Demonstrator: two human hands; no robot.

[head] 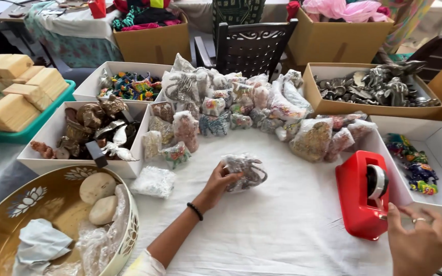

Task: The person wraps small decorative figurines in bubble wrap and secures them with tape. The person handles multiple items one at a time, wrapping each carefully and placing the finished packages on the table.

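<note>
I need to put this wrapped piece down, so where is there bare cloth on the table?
Bare white cloth lies between the left hand, holding the wrapped figurine, and the red tape dispenser that the right hand touches. A smaller patch runs along the near edge beside the gold bowl. The back is crowded with wrapped bundles and boxes.

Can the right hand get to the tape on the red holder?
Probably yes. The right hand is already at the lower edge of the red holder, fingers just under the tape roll. Nothing lies between them. The left hand is apart, holding a wrapped figure.
</note>
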